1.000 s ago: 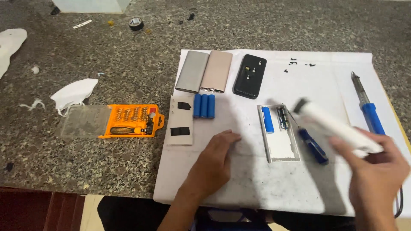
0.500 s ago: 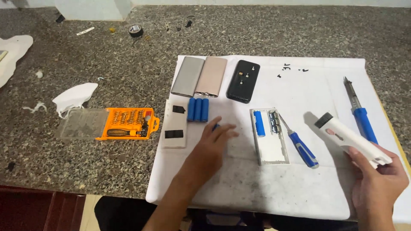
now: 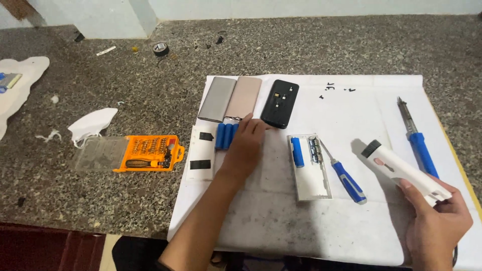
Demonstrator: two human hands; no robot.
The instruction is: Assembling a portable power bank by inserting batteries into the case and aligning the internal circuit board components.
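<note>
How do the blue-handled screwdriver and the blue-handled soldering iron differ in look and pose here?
The screwdriver is shorter, with a thin bare shaft; the soldering iron is longer, with a thicker metal barrel. The screwdriver lies beside the open white case, its tip toward it; the soldering iron lies farther right, beyond the white tool held in the right hand. Both have blue handles, lie flat on the white sheet, and are untouched.

The left hand (image 3: 247, 145) hides part of the blue cells (image 3: 225, 134); at 5 o'clock, the right hand (image 3: 438, 225) is cut off by the bottom edge.
</note>
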